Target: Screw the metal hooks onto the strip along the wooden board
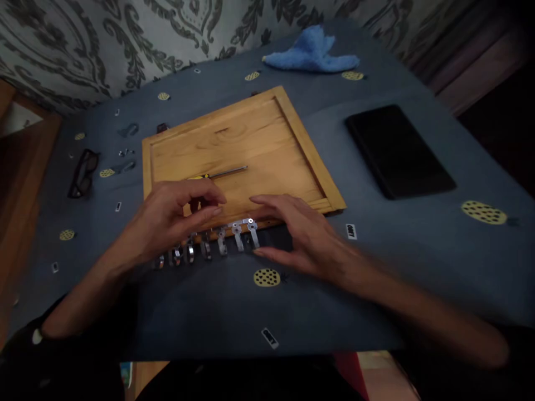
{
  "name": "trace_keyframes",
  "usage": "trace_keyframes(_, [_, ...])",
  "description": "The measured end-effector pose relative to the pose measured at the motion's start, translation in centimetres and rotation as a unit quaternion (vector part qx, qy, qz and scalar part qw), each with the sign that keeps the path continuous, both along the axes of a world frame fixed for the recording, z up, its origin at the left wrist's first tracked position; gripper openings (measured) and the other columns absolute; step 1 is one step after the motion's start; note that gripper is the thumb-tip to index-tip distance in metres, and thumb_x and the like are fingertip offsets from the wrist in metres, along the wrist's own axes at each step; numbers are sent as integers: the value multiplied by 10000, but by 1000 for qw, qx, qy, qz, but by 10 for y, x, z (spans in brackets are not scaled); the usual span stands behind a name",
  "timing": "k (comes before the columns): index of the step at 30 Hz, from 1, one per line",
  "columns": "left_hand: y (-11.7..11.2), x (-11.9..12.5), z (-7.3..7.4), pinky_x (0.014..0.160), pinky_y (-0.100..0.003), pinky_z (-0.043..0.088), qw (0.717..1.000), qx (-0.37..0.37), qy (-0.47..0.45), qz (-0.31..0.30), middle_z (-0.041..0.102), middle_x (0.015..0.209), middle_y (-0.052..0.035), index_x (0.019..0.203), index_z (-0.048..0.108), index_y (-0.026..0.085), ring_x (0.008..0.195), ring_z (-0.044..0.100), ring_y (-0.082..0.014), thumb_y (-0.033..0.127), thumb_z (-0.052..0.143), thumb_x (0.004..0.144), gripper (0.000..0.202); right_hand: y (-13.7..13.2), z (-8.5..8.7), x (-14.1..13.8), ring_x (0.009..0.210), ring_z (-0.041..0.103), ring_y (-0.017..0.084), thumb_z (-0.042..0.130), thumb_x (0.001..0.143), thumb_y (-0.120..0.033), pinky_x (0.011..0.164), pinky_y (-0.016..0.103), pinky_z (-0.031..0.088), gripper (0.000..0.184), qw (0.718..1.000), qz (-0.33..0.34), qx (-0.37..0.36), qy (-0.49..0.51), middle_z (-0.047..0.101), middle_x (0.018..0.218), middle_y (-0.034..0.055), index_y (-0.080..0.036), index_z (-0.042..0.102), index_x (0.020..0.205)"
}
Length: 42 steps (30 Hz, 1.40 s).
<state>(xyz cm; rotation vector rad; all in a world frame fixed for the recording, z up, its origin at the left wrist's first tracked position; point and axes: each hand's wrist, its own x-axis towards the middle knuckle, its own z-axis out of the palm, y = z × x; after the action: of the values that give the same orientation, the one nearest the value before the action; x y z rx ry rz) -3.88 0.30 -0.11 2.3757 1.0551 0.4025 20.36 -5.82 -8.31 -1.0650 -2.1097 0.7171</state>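
Note:
A framed wooden panel point(234, 147) lies flat on the table. Along its near edge runs a metal rail with several hooks point(237, 229), and a screw head shows at the rail's right end. My right hand point(305, 236) is around that end, thumb and fingers apart, beside the last hook. Over the panel's near left part is my left hand point(171, 217), its fingers curled, with a gap between thumb and forefinger and nothing visible in it. Behind it a screwdriver point(232, 171) rests on the panel, its yellow handle mostly hidden by the hand.
Folded glasses point(83, 174) and a few small screws point(126, 152) lie on the left of the patterned tablecloth point(200, 317). A black tablet-like slab point(399, 150) is on the right. A blue cloth point(313, 51) sits at the back, before the curtain point(137, 33).

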Motion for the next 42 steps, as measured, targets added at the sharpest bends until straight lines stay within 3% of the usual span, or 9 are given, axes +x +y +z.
trace_keyframes(3, [-13,-3,-9,719,-203,514,1000,8,-15,9,745,935,-10,1042,675,180,826,689,-123,322,663,925,184,0,-1,1,1139,658,302,790,806,-249,968,484,562,742,1000,-5,7,-16,690,1202,102,-232,409,1443])
trace_keyframes(6, [-24,2,-17,850,-257,529,999,22,-9,-22,713,1078,-42,1152,621,181,979,674,-152,382,672,924,308,0,-1,2,1156,651,311,761,840,-281,972,514,562,726,1000,-6,2,-23,669,1233,99,-275,388,1462])
trace_keyframes(11, [-36,10,-20,904,-345,534,996,39,17,-73,660,1130,-77,1135,600,180,1064,614,-201,374,600,967,257,-1,0,2,1162,649,309,732,873,-306,987,544,544,689,1000,4,6,-15,671,1248,97,-278,378,1464])
trace_keyframes(15, [-54,12,-25,1009,-453,519,982,151,61,-93,588,1319,-167,1061,610,156,1232,546,-289,353,597,959,222,0,-1,2,1149,662,321,744,856,-303,978,561,544,686,1000,4,-6,-8,681,1239,100,-268,401,1449])
trace_keyframes(18, [-70,14,-34,1030,-497,507,951,275,110,-84,587,1354,-212,1084,633,125,1293,521,-336,311,617,947,232,1,-1,2,1164,661,320,745,855,-300,999,579,533,686,1000,13,-20,0,675,1248,104,-279,394,1445])
trace_keyframes(23, [-82,19,-48,1069,-487,475,894,407,168,-79,625,1385,-176,1195,648,75,1321,540,-313,266,590,969,301,4,-2,2,1167,662,316,717,865,-312,1022,573,530,635,999,20,-25,2,671,1251,104,-283,419,1426])
trace_keyframes(27, [-83,22,-49,1076,-480,473,886,425,171,-68,643,1375,-164,1164,665,78,1309,565,-296,223,551,985,257,6,-2,2,1165,661,317,738,842,-313,1012,552,535,637,1000,23,-15,7,674,1235,113,-245,446,1403])
trace_keyframes(33, [-84,22,-53,1063,-469,513,901,402,147,-66,627,1383,-190,1090,662,65,1329,556,-310,128,536,966,187,7,-2,2,1195,642,312,759,819,-294,1031,537,516,651,1000,25,0,-10,675,1249,107,-239,454,1391])
trace_keyframes(42, [-80,19,-58,1140,-478,488,925,354,118,-73,543,1441,-213,1052,616,82,1408,471,-317,129,499,977,147,8,-2,1,1165,654,306,757,801,-256,1009,524,530,660,1000,22,-3,-8,672,1232,96,-253,460,1390])
